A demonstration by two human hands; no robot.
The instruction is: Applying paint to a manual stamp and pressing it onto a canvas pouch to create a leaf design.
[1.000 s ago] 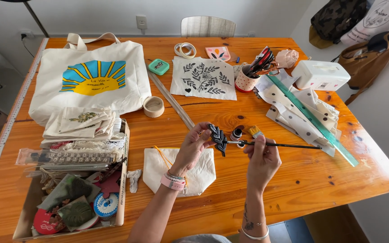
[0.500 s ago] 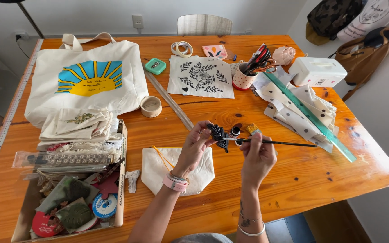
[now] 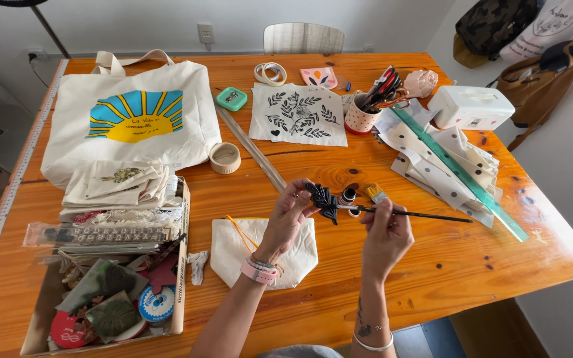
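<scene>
Left hand (image 3: pixel 286 222) pinching a black leaf-shaped stamp (image 3: pixel 322 199) — right hand (image 3: pixel 384 233) has its grip pressed around a thin paintbrush (image 3: pixel 406 213), above the counter (image 3: pixel 472 265).

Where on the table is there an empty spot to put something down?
Bare wood shows along the near right edge of the table, between the right hand and the green ruler. Another patch lies between the small cloth pouch and the round tape roll. The cardboard box on the left and the dotted paper pile are crowded.
</scene>
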